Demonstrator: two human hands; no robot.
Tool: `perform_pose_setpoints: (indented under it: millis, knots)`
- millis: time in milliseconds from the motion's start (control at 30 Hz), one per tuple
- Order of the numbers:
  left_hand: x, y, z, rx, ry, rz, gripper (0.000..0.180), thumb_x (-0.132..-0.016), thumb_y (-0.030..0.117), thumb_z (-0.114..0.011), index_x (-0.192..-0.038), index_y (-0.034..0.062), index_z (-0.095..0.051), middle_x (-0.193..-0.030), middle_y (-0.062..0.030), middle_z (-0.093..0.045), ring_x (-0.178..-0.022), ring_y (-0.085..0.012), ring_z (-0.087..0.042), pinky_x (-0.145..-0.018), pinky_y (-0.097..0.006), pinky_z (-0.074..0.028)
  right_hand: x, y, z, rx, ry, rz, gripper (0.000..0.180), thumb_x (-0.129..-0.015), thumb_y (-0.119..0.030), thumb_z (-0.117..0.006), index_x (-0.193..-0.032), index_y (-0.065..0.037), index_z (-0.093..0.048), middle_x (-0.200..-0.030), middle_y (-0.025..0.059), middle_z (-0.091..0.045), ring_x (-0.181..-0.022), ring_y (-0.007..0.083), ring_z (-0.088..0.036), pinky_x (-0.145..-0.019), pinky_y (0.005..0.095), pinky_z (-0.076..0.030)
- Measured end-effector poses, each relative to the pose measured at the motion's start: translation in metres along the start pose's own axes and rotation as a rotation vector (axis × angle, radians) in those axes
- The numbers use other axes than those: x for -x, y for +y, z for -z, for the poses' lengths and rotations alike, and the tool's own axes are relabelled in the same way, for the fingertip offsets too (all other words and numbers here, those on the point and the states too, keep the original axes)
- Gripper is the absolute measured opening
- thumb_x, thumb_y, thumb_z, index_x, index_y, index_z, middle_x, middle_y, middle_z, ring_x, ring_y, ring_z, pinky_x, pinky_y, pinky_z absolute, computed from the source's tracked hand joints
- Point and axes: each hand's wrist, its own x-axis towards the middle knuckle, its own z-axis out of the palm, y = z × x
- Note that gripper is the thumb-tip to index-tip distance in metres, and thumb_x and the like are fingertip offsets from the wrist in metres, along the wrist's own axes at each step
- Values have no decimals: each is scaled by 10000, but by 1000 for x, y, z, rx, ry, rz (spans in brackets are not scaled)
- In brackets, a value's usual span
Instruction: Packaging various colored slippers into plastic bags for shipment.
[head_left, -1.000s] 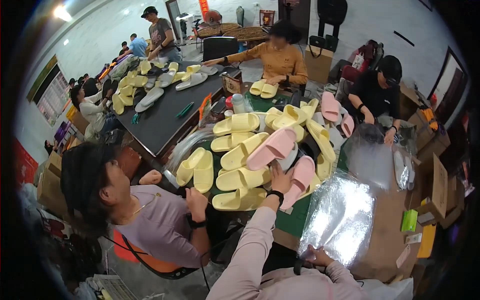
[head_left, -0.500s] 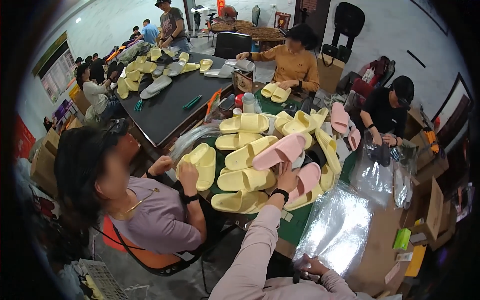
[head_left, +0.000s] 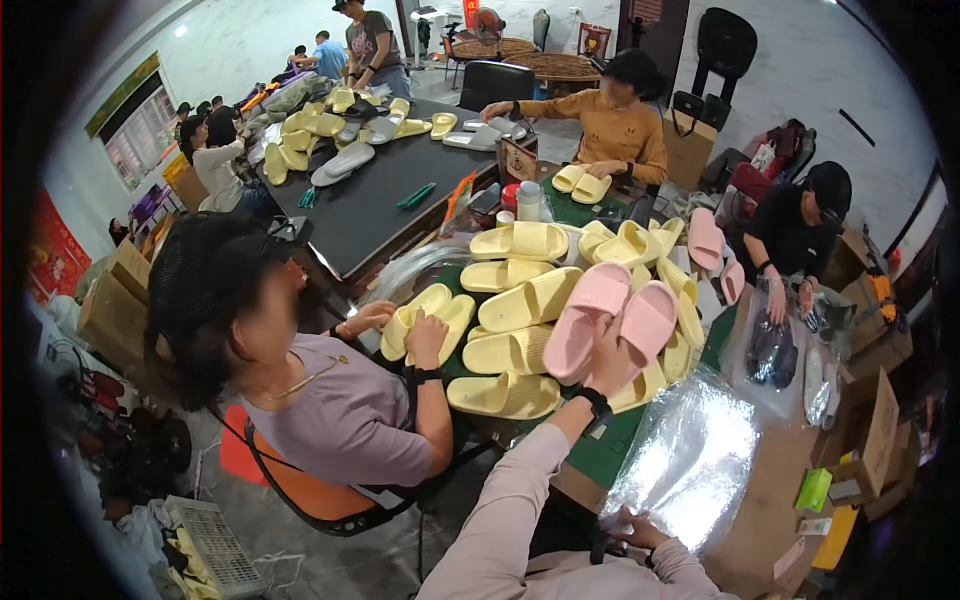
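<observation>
My left hand (head_left: pixel 607 368), reaching across the table, grips a pair of pink slippers (head_left: pixel 584 322) with its fingers between the two. They stand tilted side by side over several yellow slippers (head_left: pixel 512 352). Low in the view, my right hand (head_left: pixel 640 530) is closed at the near edge of a clear plastic bag (head_left: pixel 690 440). The bag lies flat and shiny on the table, and part of that hand's fingers is hard to see.
At left a seated person's hands (head_left: pixel 428 338) hold yellow slippers (head_left: pixel 440 318). Across the table another person handles slippers (head_left: pixel 582 183); at right a person works with a bagged dark pair (head_left: pixel 772 350). An open cardboard box (head_left: pixel 870 440) stands at the right edge. More pink slippers (head_left: pixel 705 238) lie behind the pile.
My left hand has brought the two pink slippers together and upright in its grip. The left neighbour's yellow slippers now sit side by side. The view has shifted slightly.
</observation>
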Motion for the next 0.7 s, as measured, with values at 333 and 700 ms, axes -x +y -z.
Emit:
perform_pose_setpoints:
  millis: [333, 700]
  knots:
    - [101, 64, -24, 101, -119, 42, 428, -793, 13, -480, -1221, 0, -484, -1178, -208, -457, -1086, -366, -451, -914, -372, -386, 0, 1, -4, 80, 171, 124, 880, -768, -512, -620, -1374, 2, -242, -1327, 242, -395, -1236, 397, -352, -1054, 432, -194]
    - [243, 62, -76, 23, -285, 347, 463, -831, 106, -528, -1260, -41, -433, -1236, -273, -404, -1156, -380, -410, -966, -376, -358, 101, -59, 71, -1216, 387, 135, 549, -760, -31, -561, -1282, -62, -392, -1209, 94, -518, -1054, 278, -546, -894, 378, -464]
